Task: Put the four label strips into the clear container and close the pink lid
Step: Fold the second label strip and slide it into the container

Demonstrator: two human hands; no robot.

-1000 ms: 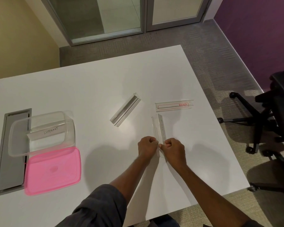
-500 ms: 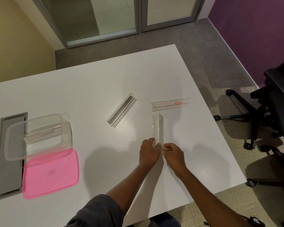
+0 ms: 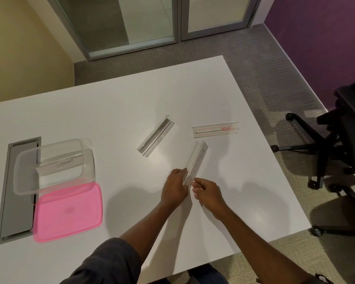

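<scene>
My left hand (image 3: pixel 175 188) grips the near end of a clear label strip (image 3: pixel 197 160) with handwriting on it, raised at a tilt above the white table (image 3: pixel 115 111). My right hand (image 3: pixel 206 192) pinches the same near end from the right. A second clear strip (image 3: pixel 156 136) lies diagonally further back. A third strip (image 3: pixel 215 129), with a red mark, lies flat to the right. The clear container (image 3: pixel 27 160) stands at the left with a strip marked ELEPHANT (image 3: pixel 59 166) inside. The pink lid (image 3: pixel 68 212) lies flat in front of it.
A grey cable hatch (image 3: pixel 16 201) is set into the table under the container's left side. A black office chair (image 3: pixel 340 144) stands on the carpet to the right. Glass doors are at the back.
Both hands have lifted the handwritten strip off the table and tilted its far end to the right. The other strips, container and lid have not moved.
</scene>
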